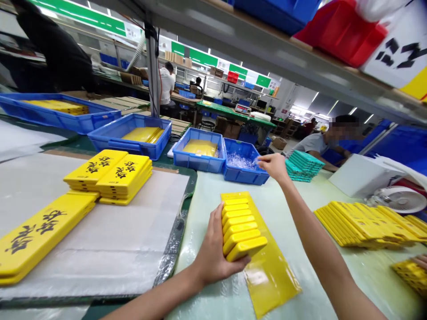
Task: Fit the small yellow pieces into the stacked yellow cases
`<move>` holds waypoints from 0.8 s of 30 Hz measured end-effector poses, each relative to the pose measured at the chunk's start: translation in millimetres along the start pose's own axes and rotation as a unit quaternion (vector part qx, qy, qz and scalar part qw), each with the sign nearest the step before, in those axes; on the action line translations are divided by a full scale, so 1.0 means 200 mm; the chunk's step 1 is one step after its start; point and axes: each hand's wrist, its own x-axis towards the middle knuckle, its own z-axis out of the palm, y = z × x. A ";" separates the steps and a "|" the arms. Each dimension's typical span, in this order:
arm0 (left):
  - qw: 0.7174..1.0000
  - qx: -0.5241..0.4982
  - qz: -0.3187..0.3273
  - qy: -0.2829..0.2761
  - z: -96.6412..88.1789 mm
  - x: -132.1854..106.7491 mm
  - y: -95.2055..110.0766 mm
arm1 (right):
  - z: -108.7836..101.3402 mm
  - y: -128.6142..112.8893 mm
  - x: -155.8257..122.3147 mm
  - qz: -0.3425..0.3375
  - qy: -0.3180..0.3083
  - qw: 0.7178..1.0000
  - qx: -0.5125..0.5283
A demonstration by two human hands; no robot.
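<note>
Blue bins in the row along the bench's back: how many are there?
4, left to right: the far-left bin; the second bin, behind the yellow stacks; the third bin, mid-picture; the fourth bin, at the right hand. More may stand outside view.

A lane is left open across the pale mat (205,189) between the yellow cases (240,227) gripped by the left hand (213,253) and the 4 blue bins (197,162) lined along the far side. Beside the right hand (275,165), rightward passage is blocked by the teal stack (304,166); upward reach is limited by the overhead shelf (253,53).
</note>
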 end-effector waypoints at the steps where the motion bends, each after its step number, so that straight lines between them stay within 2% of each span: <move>1: 1.000 0.000 0.000 0.000 0.00 0.00 0.00 | 0.03 0.00 0.08 0.009 0.004 1.000 -0.004; 3: 1.000 -0.002 -0.003 0.002 0.00 0.00 -0.01 | 0.09 0.01 0.21 0.021 0.008 1.000 -0.015; 5: 1.000 -0.003 -0.006 0.000 0.00 0.00 0.00 | 0.14 0.03 0.28 0.040 0.012 0.999 -0.021; 8: 1.000 -0.001 -0.007 -0.003 -0.01 0.00 0.01 | 0.19 0.04 0.28 0.050 0.011 0.999 -0.002; 10: 1.000 -0.003 -0.008 -0.001 -0.01 0.00 0.01 | 0.18 0.05 0.21 0.036 0.000 0.999 0.027; 11: 1.000 -0.006 -0.010 0.000 0.00 0.00 0.01 | 0.16 0.05 0.16 0.020 -0.017 0.998 0.054; 13: 1.000 -0.008 -0.014 0.000 0.00 0.00 0.02 | 0.11 0.07 -0.01 -0.031 -0.101 0.982 0.154; 14: 1.000 -0.008 -0.016 0.001 0.00 0.00 0.01 | 0.08 0.08 -0.11 -0.070 -0.177 0.950 0.246; 16: 1.000 -0.007 -0.020 0.000 0.00 -0.01 0.01 | 0.06 0.09 -0.37 -0.132 -0.354 0.846 0.376; 17: 1.000 -0.007 -0.022 0.000 0.00 -0.02 0.00 | 0.07 0.09 -0.50 -0.150 -0.407 0.809 0.397; 18: 1.000 -0.006 -0.024 0.000 0.00 -0.02 -0.01 | 0.10 0.08 -0.63 -0.155 -0.436 0.797 0.388; 19: 1.000 -0.002 -0.026 0.002 -0.01 -0.03 -0.01 | 0.14 0.07 -0.75 -0.155 -0.434 0.808 0.366; 21: 1.000 0.014 -0.026 0.005 -0.02 -0.04 -0.03 | 0.24 0.02 -0.92 -0.155 -0.373 0.839 0.365; 24: 0.999 0.018 -0.039 0.024 -0.05 0.00 0.00 | 0.34 -0.05 -1.00 -0.114 -0.311 0.825 0.459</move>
